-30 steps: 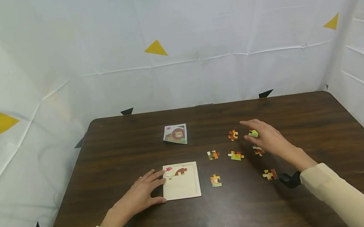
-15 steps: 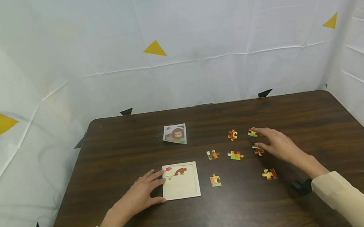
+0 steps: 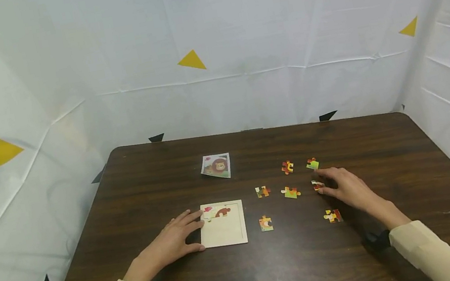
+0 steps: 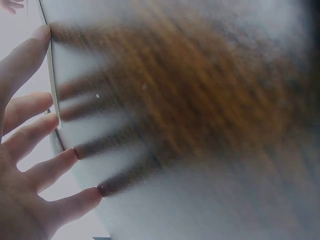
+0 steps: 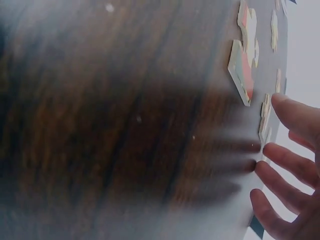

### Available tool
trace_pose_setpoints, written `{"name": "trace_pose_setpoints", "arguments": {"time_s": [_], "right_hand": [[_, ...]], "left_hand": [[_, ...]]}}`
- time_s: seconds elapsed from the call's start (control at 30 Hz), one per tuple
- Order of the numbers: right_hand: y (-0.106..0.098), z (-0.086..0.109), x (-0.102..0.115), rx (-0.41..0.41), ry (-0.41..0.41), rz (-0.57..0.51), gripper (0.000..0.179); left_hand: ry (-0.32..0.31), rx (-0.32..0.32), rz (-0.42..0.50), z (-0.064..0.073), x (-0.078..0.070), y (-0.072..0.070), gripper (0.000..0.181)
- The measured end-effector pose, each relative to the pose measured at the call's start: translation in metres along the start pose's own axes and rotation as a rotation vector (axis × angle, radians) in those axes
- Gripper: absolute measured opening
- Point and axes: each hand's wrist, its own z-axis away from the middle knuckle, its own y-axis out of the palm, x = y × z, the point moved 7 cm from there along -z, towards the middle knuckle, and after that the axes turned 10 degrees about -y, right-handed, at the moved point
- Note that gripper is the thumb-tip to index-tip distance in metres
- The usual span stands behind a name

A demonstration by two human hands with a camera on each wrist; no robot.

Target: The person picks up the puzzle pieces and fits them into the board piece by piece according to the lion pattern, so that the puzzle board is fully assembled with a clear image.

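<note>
A light square puzzle board (image 3: 223, 233) lies on the dark wooden table, with joined lion-picture pieces (image 3: 217, 212) in its upper left. My left hand (image 3: 171, 243) rests at the board's left edge, fingers spread and extended; in the left wrist view the thumb and some fingertips touch the edge. To the right, my right hand (image 3: 351, 191) is over a brown and white puzzle piece (image 3: 317, 185), partly hidden between thumb and forefinger. The right wrist view shows these fingers apart beside the piece (image 5: 265, 117). A green piece (image 3: 312, 163) lies just beyond the fingertips.
Loose puzzle pieces lie between the hands: red-yellow (image 3: 287, 167), orange (image 3: 262, 191), green-orange (image 3: 291, 192) and pale orange (image 3: 266, 223). A yellow-red piece (image 3: 332, 216) is nearer the right wrist. A lion picture card (image 3: 216, 166) lies behind the board. White sheeting (image 3: 245, 101) surrounds the table.
My right hand has moved down and toward me, from the green piece to the brown and white piece. The left hand stays at the board.
</note>
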Motion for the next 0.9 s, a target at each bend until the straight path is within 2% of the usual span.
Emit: {"name": "trace_pose_setpoints", "arguments": {"time_s": [0.23,0.5,0.67,0.9], "right_hand": [[0.005,0.001,0.001,0.014,-0.02,-0.016,0.054],[0.005,0.002,0.005,-0.031,-0.084,-0.04,0.047],[0.003,0.001,0.008,-0.073,-0.147,0.001,0.042],[0.005,0.004,0.013,-0.117,-0.226,0.098,0.034]], "left_hand": [[0.007,-0.004,0.016,0.001,0.0,0.0,0.061],[0.009,0.001,0.029,0.002,-0.001,0.001,0.06],[0.013,-0.016,0.021,0.001,0.0,0.0,0.06],[-0.003,-0.005,0.019,-0.001,0.002,0.002,0.061]]}}
